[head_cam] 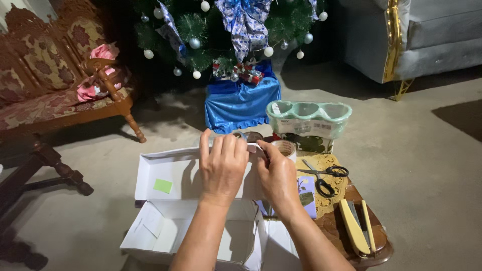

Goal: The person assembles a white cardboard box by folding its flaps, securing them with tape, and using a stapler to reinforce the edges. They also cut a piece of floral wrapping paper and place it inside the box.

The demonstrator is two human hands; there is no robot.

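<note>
My left hand (221,163) and my right hand (277,173) are raised together above an open white cardboard box (165,228). Both pinch a roll of clear tape (251,144) between their fingertips; most of the roll is hidden behind the fingers. A second roll of brownish tape (286,147) sits just behind my right hand. The box's lid or second half (155,173) lies behind it and carries a small green sticky note (162,185).
Black scissors (324,175) lie on a yellow doily on a small wooden table (369,243), next to a yellow folded tool (355,226). A green plastic-wrapped pack of containers (309,120) stands behind. A decorated tree (236,30), a carved wooden bench (55,90) and a grey sofa (416,35) surround the area.
</note>
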